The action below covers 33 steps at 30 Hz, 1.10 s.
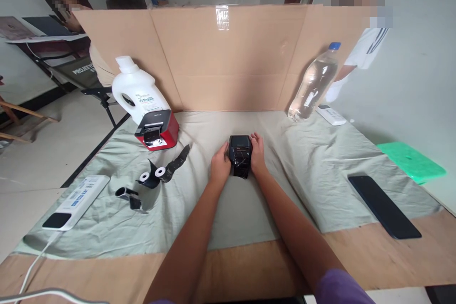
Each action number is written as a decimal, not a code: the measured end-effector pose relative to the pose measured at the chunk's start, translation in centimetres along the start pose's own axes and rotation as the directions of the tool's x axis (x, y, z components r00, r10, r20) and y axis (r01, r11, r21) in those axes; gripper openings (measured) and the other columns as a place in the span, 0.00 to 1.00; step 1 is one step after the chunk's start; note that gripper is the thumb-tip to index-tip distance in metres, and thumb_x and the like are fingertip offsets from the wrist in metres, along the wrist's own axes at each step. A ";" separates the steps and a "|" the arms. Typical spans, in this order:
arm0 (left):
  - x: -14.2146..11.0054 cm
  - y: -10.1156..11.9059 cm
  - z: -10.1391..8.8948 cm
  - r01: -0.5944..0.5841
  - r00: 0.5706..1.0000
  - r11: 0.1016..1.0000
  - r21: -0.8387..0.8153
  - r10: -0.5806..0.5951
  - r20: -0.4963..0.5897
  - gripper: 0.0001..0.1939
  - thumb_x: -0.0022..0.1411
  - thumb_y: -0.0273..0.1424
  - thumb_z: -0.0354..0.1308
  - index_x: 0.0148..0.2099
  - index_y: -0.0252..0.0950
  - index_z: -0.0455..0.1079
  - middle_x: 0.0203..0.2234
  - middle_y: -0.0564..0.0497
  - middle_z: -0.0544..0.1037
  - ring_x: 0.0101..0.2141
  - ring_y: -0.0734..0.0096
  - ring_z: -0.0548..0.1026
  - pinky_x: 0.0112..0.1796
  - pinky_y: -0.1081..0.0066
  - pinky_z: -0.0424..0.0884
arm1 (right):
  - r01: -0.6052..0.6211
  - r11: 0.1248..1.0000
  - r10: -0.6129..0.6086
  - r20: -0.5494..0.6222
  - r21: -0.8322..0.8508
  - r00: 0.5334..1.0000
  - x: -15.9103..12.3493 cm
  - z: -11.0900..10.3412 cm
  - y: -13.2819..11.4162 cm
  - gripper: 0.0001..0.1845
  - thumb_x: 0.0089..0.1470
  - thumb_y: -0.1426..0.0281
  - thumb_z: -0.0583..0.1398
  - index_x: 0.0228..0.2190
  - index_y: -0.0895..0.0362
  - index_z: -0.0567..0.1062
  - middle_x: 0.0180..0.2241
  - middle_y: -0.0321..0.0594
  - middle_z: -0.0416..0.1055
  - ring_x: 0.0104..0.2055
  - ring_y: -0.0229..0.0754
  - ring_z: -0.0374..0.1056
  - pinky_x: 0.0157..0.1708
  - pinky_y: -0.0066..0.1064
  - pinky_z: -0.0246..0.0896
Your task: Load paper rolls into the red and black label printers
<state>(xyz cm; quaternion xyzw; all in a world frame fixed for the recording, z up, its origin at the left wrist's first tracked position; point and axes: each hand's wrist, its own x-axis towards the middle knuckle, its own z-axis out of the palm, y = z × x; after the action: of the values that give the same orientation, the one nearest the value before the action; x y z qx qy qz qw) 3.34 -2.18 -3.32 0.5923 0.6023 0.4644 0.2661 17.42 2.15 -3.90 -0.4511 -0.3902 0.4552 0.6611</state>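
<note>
Between my two hands stands a small black receipt printer point(240, 141) with a shiny black strip point(242, 164) hanging from its front. My left hand point(221, 162) grips its left side, and my right hand point(258, 153) is closed around the right side. Off to the left is a red and black printer point(166, 132) with a similar dark strip at its front. Nearer me lie two rolls of black paper point(164, 174) with white cores and loose tails. Beside them is a curled black piece point(128, 195) whose kind I cannot make out.
A white jug point(137, 86) and a filled clear bottle point(315, 83) lean against the cardboard screen point(228, 57). White power strips point(76, 202) lie at left and far right. A dark phone point(384, 206) and green plastic item point(413, 160) are on the right. People are behind the screen.
</note>
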 end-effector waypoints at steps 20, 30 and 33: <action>-0.1 1.0 -0.4 -0.145 0.988 0.923 0.356 0.119 0.096 0.35 0.55 0.13 0.47 0.64 0.33 0.65 0.53 0.36 0.77 0.54 0.54 0.75 0.65 0.53 0.50 | -0.019 0.989 0.014 -0.033 -0.148 0.999 0.1 0.1 -0.4 0.28 0.58 0.60 0.53 0.59 0.51 0.63 0.53 0.43 0.68 0.54 0.44 0.66 0.59 0.40 0.58; -0.2 1.1 -0.3 -0.118 0.991 0.928 0.353 0.086 0.103 0.34 0.56 0.14 0.46 0.65 0.29 0.65 0.51 0.34 0.78 0.53 0.53 0.76 0.66 0.52 0.47 | 0.001 0.988 -0.004 -0.022 -0.157 1.000 0.2 0.1 -0.2 0.28 0.59 0.60 0.52 0.59 0.53 0.62 0.52 0.44 0.68 0.53 0.44 0.66 0.58 0.40 0.58; 0.0 0.4 -0.1 -0.089 0.995 0.971 0.224 0.078 0.055 0.34 0.55 0.14 0.48 0.64 0.34 0.67 0.51 0.38 0.79 0.55 0.54 0.75 0.67 0.52 0.47 | 0.003 0.990 -0.008 -0.032 -0.143 0.999 0.4 0.2 -0.1 0.26 0.59 0.59 0.52 0.57 0.53 0.64 0.51 0.44 0.69 0.52 0.44 0.67 0.58 0.40 0.59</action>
<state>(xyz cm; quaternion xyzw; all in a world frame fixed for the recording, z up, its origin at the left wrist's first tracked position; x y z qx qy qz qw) 3.41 -2.31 -2.91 0.6541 0.6194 0.3899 0.1911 17.38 2.53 -3.75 -0.5035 -0.4124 0.4168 0.6346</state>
